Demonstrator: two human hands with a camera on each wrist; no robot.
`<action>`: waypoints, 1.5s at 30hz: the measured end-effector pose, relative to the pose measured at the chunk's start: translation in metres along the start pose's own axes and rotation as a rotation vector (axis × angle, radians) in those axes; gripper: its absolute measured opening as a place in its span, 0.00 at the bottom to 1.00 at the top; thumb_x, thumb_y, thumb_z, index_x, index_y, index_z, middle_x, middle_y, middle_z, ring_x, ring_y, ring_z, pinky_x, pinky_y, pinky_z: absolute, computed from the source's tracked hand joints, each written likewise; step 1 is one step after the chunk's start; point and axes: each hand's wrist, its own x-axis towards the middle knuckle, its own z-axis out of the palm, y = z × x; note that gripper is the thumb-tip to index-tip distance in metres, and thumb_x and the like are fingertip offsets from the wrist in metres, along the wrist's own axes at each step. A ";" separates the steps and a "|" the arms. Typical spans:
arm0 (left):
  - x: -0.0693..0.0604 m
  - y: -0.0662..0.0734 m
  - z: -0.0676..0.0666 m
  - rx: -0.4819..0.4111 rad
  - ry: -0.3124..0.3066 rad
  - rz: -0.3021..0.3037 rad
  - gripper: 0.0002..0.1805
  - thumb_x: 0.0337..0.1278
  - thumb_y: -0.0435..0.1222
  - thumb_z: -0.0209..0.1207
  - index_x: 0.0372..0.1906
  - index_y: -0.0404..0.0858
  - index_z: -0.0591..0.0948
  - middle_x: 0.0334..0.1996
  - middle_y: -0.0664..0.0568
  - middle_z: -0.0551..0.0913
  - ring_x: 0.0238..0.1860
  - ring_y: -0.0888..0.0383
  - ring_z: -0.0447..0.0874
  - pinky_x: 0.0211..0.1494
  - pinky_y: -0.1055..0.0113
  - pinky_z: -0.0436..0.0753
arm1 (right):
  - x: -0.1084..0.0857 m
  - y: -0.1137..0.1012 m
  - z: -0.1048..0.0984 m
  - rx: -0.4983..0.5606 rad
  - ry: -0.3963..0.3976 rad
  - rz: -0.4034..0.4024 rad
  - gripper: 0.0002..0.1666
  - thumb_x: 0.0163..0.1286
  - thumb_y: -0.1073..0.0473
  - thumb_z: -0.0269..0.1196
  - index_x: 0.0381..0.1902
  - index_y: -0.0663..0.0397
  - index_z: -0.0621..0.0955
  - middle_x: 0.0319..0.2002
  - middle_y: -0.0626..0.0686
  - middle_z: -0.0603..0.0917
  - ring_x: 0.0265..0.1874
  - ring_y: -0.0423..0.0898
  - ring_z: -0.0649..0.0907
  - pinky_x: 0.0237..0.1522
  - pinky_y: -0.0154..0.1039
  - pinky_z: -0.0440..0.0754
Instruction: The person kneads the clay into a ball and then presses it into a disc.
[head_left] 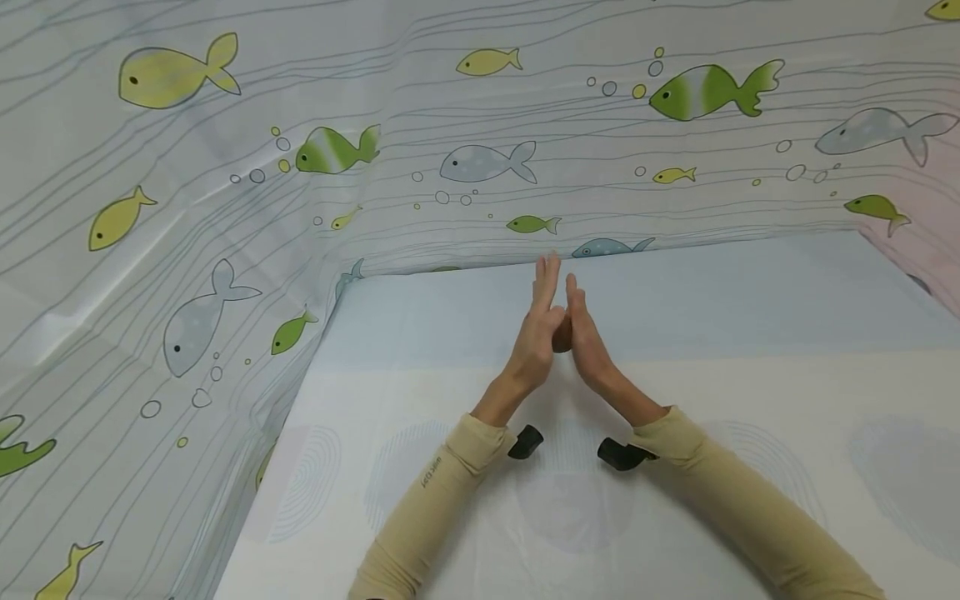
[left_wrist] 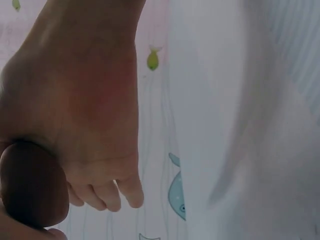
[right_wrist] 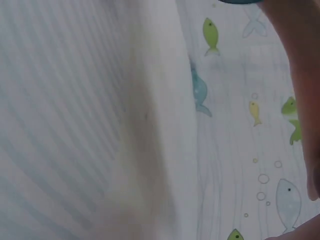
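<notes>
As left hand and right hand flank a brown rounded object, fingers extended, palms facing

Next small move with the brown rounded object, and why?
I'd probably lower left hand and right hand together: the brown rounded object sits between them, above the tabletop; the fingers look straight, so parting the hands could drop it.

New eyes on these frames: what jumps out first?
Just right of centre in the head view, the person's left grip and right grip lean toward each other, a rounded brown thing between them. Next, the fish-print sheet, which rises beyond the pale table and along its left side.
</notes>
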 end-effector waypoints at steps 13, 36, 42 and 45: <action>0.012 -0.009 -0.016 -0.045 0.029 -0.028 0.40 0.65 0.48 0.30 0.80 0.42 0.40 0.79 0.61 0.33 0.78 0.63 0.24 0.78 0.51 0.32 | -0.022 -0.012 0.017 -0.005 -0.111 -0.019 0.44 0.77 0.33 0.23 0.79 0.51 0.33 0.80 0.51 0.34 0.78 0.47 0.34 0.74 0.61 0.33; 0.001 -0.026 0.000 -0.125 -0.030 -0.104 0.36 0.72 0.48 0.27 0.80 0.40 0.40 0.79 0.60 0.35 0.78 0.65 0.24 0.79 0.55 0.34 | -0.002 -0.034 0.004 0.029 0.049 -0.144 0.44 0.79 0.36 0.27 0.79 0.59 0.37 0.80 0.51 0.34 0.78 0.41 0.37 0.77 0.43 0.40; 0.000 -0.017 0.005 -0.121 -0.062 -0.062 0.37 0.72 0.49 0.28 0.80 0.40 0.38 0.79 0.61 0.34 0.78 0.66 0.24 0.79 0.54 0.34 | 0.010 -0.031 -0.003 0.043 0.099 -0.136 0.40 0.80 0.42 0.27 0.79 0.58 0.36 0.80 0.50 0.33 0.78 0.40 0.36 0.77 0.42 0.40; 0.000 -0.012 0.006 -0.095 -0.072 -0.034 0.38 0.71 0.49 0.28 0.80 0.41 0.38 0.79 0.61 0.33 0.78 0.65 0.23 0.79 0.54 0.34 | 0.012 -0.027 -0.006 0.034 0.118 -0.106 0.38 0.80 0.44 0.27 0.79 0.56 0.36 0.79 0.58 0.41 0.78 0.42 0.41 0.77 0.43 0.39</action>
